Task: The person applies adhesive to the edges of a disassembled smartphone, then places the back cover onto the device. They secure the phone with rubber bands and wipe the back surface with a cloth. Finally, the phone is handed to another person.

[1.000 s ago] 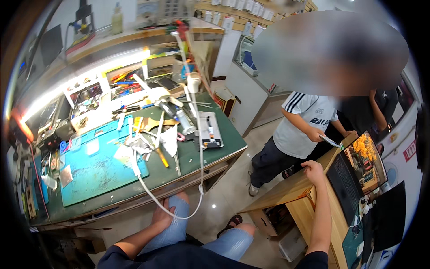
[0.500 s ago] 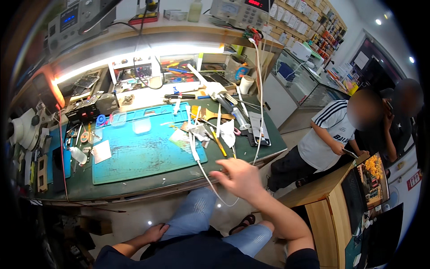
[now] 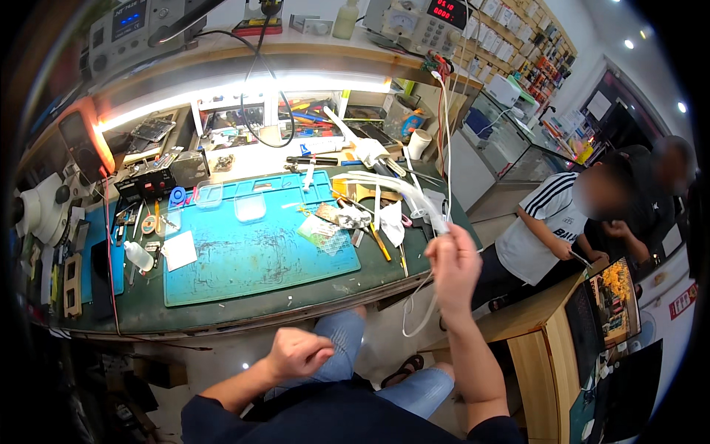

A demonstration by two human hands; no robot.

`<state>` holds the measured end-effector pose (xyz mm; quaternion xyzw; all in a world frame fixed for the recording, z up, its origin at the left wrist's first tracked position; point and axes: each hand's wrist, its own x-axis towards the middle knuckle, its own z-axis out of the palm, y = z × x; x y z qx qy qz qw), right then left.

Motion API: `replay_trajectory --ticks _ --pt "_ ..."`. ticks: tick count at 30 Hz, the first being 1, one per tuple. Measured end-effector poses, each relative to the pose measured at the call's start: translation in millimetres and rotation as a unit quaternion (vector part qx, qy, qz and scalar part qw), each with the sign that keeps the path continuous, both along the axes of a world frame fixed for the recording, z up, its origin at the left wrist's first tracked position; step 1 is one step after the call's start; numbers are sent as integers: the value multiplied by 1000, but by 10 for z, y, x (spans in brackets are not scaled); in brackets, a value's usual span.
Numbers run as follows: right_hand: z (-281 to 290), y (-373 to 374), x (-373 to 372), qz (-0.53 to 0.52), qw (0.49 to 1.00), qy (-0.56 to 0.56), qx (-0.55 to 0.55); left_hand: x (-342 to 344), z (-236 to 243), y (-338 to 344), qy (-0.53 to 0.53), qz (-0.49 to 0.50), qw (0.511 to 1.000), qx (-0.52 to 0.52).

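My right hand point(image 3: 453, 263) is raised by the bench's right front edge, its fingers closed on a white cable point(image 3: 430, 203). The cable's held end arcs away over the tools, smeared by motion, and a slack loop hangs below the bench edge. Closed into a loose fist, my left hand point(image 3: 298, 354) hovers over my left thigh; nothing shows in it. Nearest the cable on the bench lie a yellow-handled tool point(image 3: 380, 244), a crumpled white tissue point(image 3: 392, 224) and a wide brush point(image 3: 360, 191).
A blue work mat point(image 3: 259, 266) covers the bench's middle, with clear plastic trays point(image 3: 250, 208) and a squeeze bottle point(image 3: 138, 256) around it. A power supply point(image 3: 414, 26) stands on the shelf. Two people are at the right, behind a wooden cabinet point(image 3: 532, 370).
My right hand has risen and moved right, and now grips the white cable, lifting its end off the bench. My left hand has come up from beside my thigh and closed.
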<state>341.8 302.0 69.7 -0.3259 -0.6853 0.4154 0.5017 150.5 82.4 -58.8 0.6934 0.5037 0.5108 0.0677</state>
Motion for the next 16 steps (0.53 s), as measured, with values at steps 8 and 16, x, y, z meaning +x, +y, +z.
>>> replay_trajectory --ticks 8,16 --pt "464 -290 1807 -117 991 61 -4 -1006 923 912 207 203 947 -137" --pt "439 -961 3059 -313 949 10 34 -1538 554 1573 366 120 911 -148"
